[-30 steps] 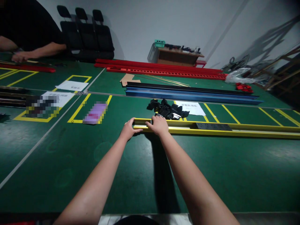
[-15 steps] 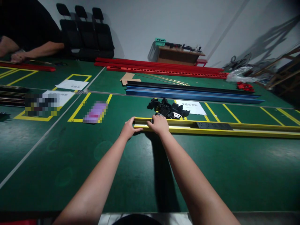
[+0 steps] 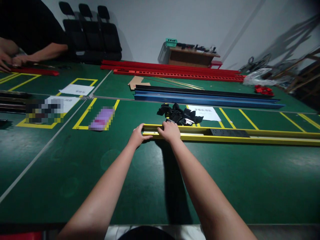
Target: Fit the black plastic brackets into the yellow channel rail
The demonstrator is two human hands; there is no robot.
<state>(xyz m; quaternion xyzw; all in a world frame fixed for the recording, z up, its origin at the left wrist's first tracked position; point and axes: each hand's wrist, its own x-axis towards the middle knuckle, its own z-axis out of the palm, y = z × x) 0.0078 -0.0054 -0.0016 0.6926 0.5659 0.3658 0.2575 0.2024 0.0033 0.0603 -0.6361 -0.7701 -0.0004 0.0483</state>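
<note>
Your left hand (image 3: 136, 136) is clamped round the end of the yellow channel (image 3: 217, 139), which runs just this side of the black pile (image 3: 180, 114). Your right hand (image 3: 171, 132) sits over it in front of the pile, can't tell if it's gripping. Black strip (image 3: 228, 133) in the channel, right of the pile.

On desk (image 3: 100, 180), near side: channel (image 3: 275, 138), lengthwise, running out of view at right. At its left end, left hand (image 3: 137, 136); just right of that, right hand (image 3: 170, 131). Inside channel, farther right: block (image 3: 229, 133). Behind right hand: heap (image 3: 178, 115), with sheet (image 3: 207, 113) at its right. Farther back: middle rails (image 3: 207, 97); behind these, cardboard (image 3: 136, 81) left of rods (image 3: 178, 83); then far rails (image 3: 175, 71). Beyond desk, at left: seats (image 3: 92, 36).
</note>
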